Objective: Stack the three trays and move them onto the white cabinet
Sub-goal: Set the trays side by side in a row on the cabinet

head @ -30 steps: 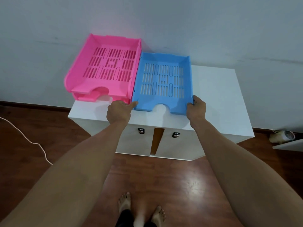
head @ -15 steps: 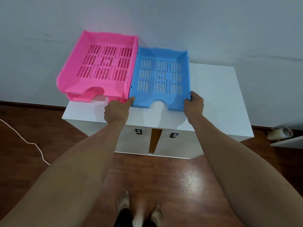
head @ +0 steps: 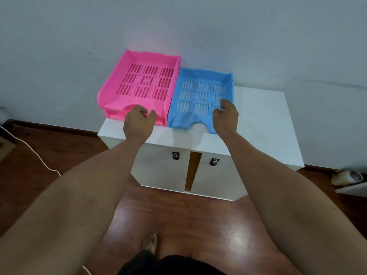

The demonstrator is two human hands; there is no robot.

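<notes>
both hands off blue tray [head: 200, 96], pink trays [head: 143, 84] overhang cabinet [head: 262, 120] edge

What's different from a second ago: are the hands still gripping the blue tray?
No. Both hands let go of the blue tray. The left hand shifted left, open at the front of the pink trays; the right hand hovers open over the blue tray's right front. The trays remain side by side on the white cabinet.

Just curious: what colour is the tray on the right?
Blue tray, with a slotted base, seen in the head view.
</notes>
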